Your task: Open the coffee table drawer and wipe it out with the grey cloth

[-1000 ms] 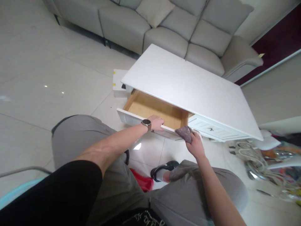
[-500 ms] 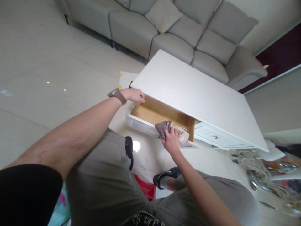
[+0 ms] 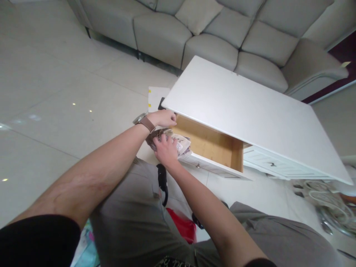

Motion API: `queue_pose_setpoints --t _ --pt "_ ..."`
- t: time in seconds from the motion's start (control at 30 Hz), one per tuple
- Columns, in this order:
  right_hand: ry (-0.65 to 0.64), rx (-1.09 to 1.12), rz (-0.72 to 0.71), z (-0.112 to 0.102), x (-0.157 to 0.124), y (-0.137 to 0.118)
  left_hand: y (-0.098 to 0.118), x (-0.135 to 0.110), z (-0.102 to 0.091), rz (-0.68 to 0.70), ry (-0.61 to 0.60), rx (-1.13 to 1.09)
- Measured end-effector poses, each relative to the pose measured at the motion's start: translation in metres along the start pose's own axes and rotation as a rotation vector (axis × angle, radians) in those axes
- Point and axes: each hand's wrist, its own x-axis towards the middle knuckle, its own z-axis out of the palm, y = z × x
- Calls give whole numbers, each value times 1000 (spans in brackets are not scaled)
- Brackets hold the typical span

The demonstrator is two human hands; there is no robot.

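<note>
My right hand (image 3: 167, 150) is closed on a crumpled patterned cloth (image 3: 182, 142), brown at one end and cream with dark print at the other. The cloth lies over the left end of the front panel of a pulled-out drawer (image 3: 213, 146). Its bare wooden inside shows, with a small knob on the white front. My left hand (image 3: 166, 118), a watch on its wrist, is at the drawer's left back corner, just under the tabletop edge. Its fingers are curled, and whether they grip the drawer's side is hidden.
The drawer belongs to a white coffee table (image 3: 250, 115). Behind stands a grey sofa (image 3: 164, 35) with a cushion (image 3: 198, 15). Coiled cables (image 3: 328, 200) lie on the floor at right. A red bag (image 3: 182, 226) is between my legs, and a white board (image 3: 157, 97) rests beyond the table's left end.
My right hand has slid the cloth leftward along the drawer front, from near its right end to its left end. My left hand stays at the drawer's back corner.
</note>
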Motion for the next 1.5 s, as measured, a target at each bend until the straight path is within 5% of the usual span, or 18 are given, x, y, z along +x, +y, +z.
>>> queue_pose_setpoints --t 0.13,0.27,0.57,0.67,1.07,1.27,1.5 --pt "46 -41 -15 5 -21 24 10 -3 -2 25 -99 10" --pt "61 -101 -12 20 -63 75 17 -4 1 55 -204 23" --pt "270 -263 167 68 -236 279 23 -1 11 147 -341 15" --pt "318 -280 285 71 -269 322 29 0 13 142 -387 33" --pt "484 -195 494 71 -229 341 47 0 24 120 -363 124" --pt "757 -44 634 71 -208 340 53 2 29 85 -338 124" --pt "1032 166 746 86 -220 349 56 -3 31 103 -323 151"
